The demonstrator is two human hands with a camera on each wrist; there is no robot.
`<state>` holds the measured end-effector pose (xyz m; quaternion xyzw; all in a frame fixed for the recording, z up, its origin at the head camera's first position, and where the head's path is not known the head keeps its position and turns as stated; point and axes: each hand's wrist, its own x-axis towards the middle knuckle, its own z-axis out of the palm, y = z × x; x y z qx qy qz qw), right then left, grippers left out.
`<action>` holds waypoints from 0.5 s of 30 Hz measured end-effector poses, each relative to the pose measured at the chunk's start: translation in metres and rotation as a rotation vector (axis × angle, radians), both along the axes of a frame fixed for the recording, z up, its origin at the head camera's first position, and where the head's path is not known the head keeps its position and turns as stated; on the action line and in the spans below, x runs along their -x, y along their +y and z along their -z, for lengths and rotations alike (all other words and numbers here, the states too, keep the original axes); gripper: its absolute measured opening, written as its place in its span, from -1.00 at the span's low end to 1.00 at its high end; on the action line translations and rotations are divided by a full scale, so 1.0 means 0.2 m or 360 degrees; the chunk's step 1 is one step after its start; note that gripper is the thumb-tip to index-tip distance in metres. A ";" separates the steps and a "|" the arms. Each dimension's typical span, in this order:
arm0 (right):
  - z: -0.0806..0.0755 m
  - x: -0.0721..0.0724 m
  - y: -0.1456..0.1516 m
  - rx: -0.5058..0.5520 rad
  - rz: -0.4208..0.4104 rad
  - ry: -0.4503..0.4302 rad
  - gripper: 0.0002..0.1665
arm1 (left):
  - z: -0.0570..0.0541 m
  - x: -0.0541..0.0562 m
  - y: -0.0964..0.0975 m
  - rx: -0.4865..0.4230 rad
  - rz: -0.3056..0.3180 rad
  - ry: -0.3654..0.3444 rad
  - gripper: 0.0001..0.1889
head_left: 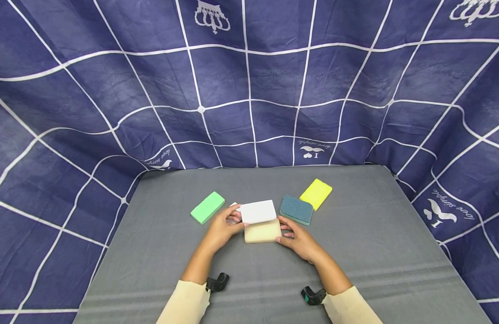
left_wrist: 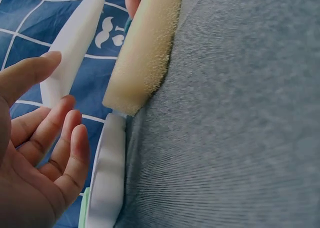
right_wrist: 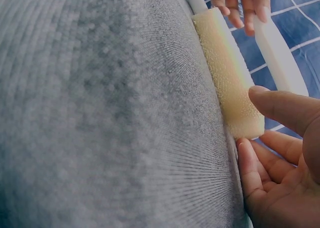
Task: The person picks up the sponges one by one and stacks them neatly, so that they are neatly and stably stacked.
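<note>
My left hand [head_left: 223, 229] pinches one end of a white sponge block [head_left: 258, 212] between thumb and fingers. In the left wrist view that white block [left_wrist: 75, 48] is raised off the table, tilted. Just in front of it a cream sponge [head_left: 262, 232] lies on the grey cloth, partly covered by the white block in the head view. My right hand [head_left: 301, 240] grips the cream sponge's right end, thumb on its upper side and fingers at its far edge. A second white block [left_wrist: 107, 173] lies on the cloth beside the left hand, mostly hidden by that hand in the head view.
A green sponge [head_left: 208, 207] lies to the left. Right of the hands, a dark blue-green sponge [head_left: 296, 209] touches or overlaps a yellow sponge [head_left: 316, 194]. Behind the grey table [head_left: 160, 252] hangs a blue curtain [head_left: 273, 81] with white lines.
</note>
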<state>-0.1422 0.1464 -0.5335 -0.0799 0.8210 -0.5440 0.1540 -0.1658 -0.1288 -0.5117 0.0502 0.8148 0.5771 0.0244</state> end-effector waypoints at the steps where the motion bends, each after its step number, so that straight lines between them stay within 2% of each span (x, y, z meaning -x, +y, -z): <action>1: 0.00 0.00 0.00 0.0001 0.0001 -0.0002 -0.14 | 0.00 0.00 0.00 -0.0003 0.0008 -0.0005 -0.35; 9: 0.00 0.00 0.00 0.0015 -0.0001 0.0015 -0.14 | 0.05 -0.03 0.02 0.0002 0.0046 -0.0015 -0.38; 15: 0.01 0.01 0.00 0.0004 0.0011 0.0011 -0.14 | 0.05 -0.06 0.02 0.0063 0.0108 0.0027 -0.39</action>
